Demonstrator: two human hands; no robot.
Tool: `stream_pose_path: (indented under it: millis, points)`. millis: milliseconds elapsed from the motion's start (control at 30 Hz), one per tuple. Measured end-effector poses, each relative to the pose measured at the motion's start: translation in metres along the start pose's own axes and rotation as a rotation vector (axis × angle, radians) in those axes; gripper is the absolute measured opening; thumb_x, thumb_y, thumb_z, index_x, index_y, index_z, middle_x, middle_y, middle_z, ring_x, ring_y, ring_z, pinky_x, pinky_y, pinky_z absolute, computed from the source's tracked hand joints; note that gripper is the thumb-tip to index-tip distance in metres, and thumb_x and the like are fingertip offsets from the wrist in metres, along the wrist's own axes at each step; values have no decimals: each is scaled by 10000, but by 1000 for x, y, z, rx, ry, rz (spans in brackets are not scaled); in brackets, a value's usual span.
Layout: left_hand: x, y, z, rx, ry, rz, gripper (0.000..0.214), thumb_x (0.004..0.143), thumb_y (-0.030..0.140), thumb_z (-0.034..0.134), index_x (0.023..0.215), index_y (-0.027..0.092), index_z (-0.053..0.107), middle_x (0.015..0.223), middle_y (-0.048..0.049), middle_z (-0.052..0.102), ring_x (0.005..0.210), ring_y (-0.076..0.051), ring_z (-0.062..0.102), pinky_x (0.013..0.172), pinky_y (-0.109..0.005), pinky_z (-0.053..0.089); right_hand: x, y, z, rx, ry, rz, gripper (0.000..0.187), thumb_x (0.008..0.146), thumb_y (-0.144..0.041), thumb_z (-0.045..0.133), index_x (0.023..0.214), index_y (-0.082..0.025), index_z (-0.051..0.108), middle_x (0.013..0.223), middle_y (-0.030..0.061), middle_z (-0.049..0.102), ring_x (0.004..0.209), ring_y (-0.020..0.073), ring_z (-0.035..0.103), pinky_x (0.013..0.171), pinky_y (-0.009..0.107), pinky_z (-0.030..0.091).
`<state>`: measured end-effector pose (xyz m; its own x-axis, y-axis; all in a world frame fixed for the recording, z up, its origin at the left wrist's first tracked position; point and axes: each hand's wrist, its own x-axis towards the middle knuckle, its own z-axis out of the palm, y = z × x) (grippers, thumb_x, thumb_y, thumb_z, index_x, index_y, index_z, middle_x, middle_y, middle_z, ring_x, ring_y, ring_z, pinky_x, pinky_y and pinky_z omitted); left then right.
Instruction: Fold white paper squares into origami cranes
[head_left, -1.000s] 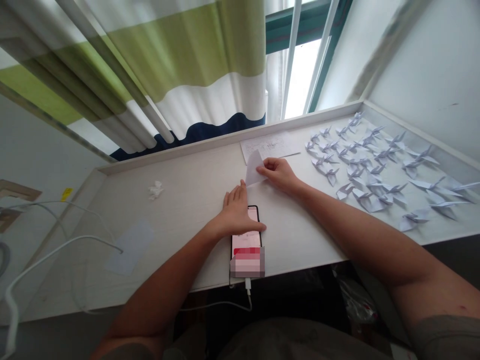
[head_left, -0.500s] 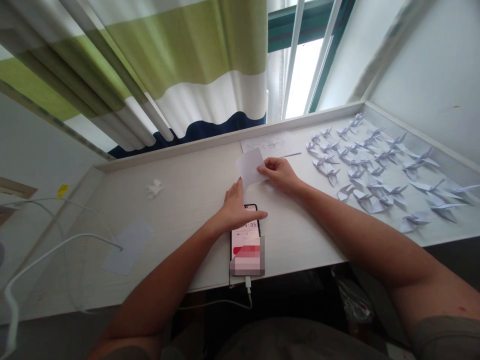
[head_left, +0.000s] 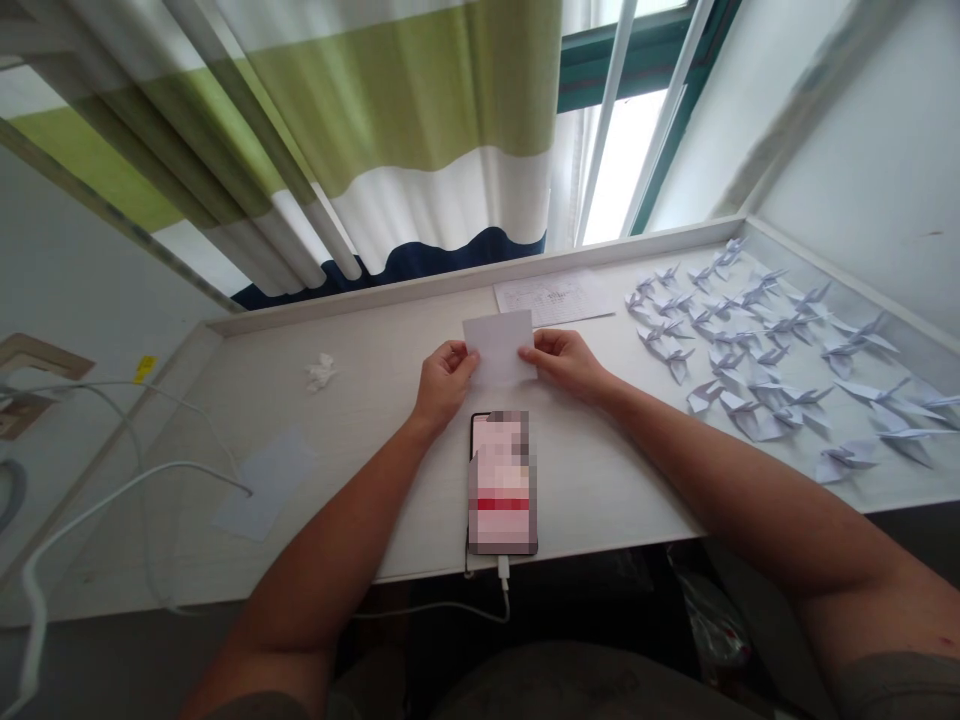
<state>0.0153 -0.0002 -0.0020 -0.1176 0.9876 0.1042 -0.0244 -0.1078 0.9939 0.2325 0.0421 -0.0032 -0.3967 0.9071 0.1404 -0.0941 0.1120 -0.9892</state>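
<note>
A small square of white paper (head_left: 501, 340) is held up between my two hands, above the table. My left hand (head_left: 445, 378) pinches its left edge, thumb on the near face. On the opposite edge, my right hand (head_left: 562, 360) grips the sheet the same way. The paper looks flat, with no fold that I can make out. Just below my hands lies a phone (head_left: 502, 480) with a lit pinkish screen, partly pixelated. A charging plug (head_left: 503, 570) is in its lower end.
Many folded paper cranes (head_left: 750, 350) cover the right of the white table (head_left: 375, 440). A printed sheet (head_left: 555, 297) lies at the back edge, crumpled tissue (head_left: 321, 372) at left. White cables (head_left: 135, 490) cross the left side, over loose paper (head_left: 266, 485).
My left hand has moved from open above the phone to pinching the paper's left edge. The paper has turned from tilted to nearly square-on. The camera view has shifted slightly.
</note>
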Motion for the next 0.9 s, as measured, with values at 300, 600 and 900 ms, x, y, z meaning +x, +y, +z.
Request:
stream_pose_path:
  millis: [300, 600, 900]
  points:
    - [2, 2, -3, -18, -20, -35, 398, 686, 478, 910, 805, 196, 655, 752, -3, 730, 630, -114, 608, 631, -251, 504, 0, 0, -1, 115, -17, 63, 530, 711, -635, 911, 977, -195, 784, 865, 60, 820, 790, 225, 745, 700, 334, 592]
    - [3, 8, -6, -130, -79, -96, 312, 685, 361, 846, 908, 192, 706, 729, 10, 713, 639, -131, 638, 637, -270, 550, -1, -7, -2, 163, 6, 85, 320, 804, -373, 795, 1060, -186, 840, 861, 47, 769, 747, 176, 677, 703, 350, 606]
    - [-2, 11, -4, -35, -81, -16, 309, 714, 362, 859, 930, 202, 708, 699, 23, 669, 621, -119, 583, 605, -251, 503, -4, -6, -1, 82, -68, 89, 512, 813, -530, 866, 1184, -181, 815, 788, 13, 734, 670, 138, 625, 619, 290, 525]
